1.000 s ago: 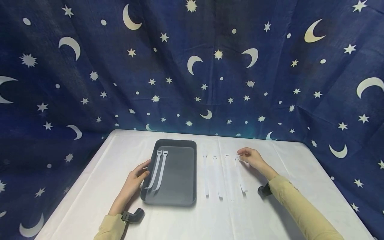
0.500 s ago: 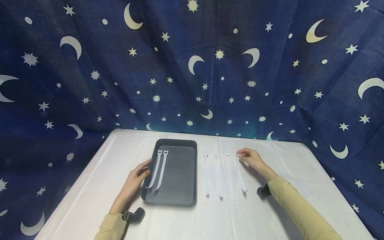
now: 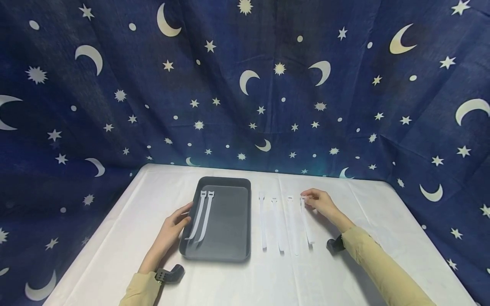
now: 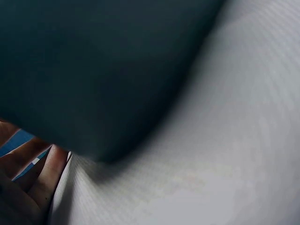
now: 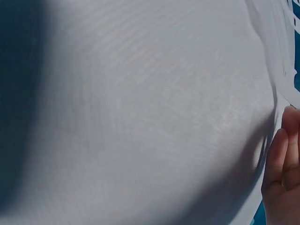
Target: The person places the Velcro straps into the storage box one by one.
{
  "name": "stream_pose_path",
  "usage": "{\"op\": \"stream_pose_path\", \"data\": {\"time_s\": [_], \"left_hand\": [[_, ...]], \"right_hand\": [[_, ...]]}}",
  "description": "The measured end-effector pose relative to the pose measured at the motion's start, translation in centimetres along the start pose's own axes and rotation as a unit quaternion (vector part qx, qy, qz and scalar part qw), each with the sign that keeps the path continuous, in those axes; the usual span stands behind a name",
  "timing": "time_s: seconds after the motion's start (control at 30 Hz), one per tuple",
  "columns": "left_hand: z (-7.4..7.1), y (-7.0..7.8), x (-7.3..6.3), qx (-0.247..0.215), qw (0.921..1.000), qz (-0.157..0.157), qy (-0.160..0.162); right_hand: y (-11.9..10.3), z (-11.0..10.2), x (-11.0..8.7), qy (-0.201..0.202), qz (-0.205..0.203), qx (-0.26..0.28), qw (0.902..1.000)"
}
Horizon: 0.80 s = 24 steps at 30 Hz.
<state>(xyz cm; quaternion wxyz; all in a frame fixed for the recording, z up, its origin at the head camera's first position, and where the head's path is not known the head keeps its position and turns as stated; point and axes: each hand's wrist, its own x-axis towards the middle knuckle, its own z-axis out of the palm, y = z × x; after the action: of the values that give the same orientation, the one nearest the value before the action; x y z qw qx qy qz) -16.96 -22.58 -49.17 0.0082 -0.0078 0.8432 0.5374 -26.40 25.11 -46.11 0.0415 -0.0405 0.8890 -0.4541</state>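
My left hand (image 3: 172, 227) holds the left side of a dark grey rectangular tray (image 3: 248, 221); in the left wrist view its fingers (image 4: 49, 176) show beside the tray's blurred dark wall. Two white hook-and-loop cable ties with slotted heads lie side by side in the tray, a left one (image 3: 197, 219) and a right one (image 3: 207, 219). With my right hand (image 3: 324, 205) I pinch the slotted head of a white cable tie (image 3: 306, 223), the rightmost in a row on the table. Its lower end curls slightly. The right wrist view catches only part of that hand at its edge.
Three more white cable ties, a left one (image 3: 263, 223), a middle one (image 3: 277, 227) and a right one (image 3: 293, 227), lie between the tray and my right hand. The white-covered table (image 3: 229, 284) ends at a dark blue curtain (image 3: 229, 85) with moons and stars.
The pinched cable tie and my right hand have shifted only very slightly. My left hand and the tray stay in place.
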Motion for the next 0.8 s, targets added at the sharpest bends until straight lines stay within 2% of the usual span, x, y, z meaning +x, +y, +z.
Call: {"op": "stream_pose_path", "data": {"time_s": [0.4, 0.57, 0.8], "left_hand": [[-0.1, 0.0, 0.0, 0.004, 1.0000, 0.004, 0.000], [-0.1, 0.0, 0.0, 0.001, 1.0000, 0.009, -0.001], [-0.1, 0.2, 0.0, 0.007, 1.0000, 0.001, -0.005]], "right_hand": [[-0.3, -0.9, -0.7, -0.001, -0.025, 0.054, 0.9982], [-0.8, -1.2, -1.1, 0.000, -0.032, 0.054, 0.9980], [-1.4, -1.9, -1.7, 0.001, -0.048, 0.079, 0.9957]]}}
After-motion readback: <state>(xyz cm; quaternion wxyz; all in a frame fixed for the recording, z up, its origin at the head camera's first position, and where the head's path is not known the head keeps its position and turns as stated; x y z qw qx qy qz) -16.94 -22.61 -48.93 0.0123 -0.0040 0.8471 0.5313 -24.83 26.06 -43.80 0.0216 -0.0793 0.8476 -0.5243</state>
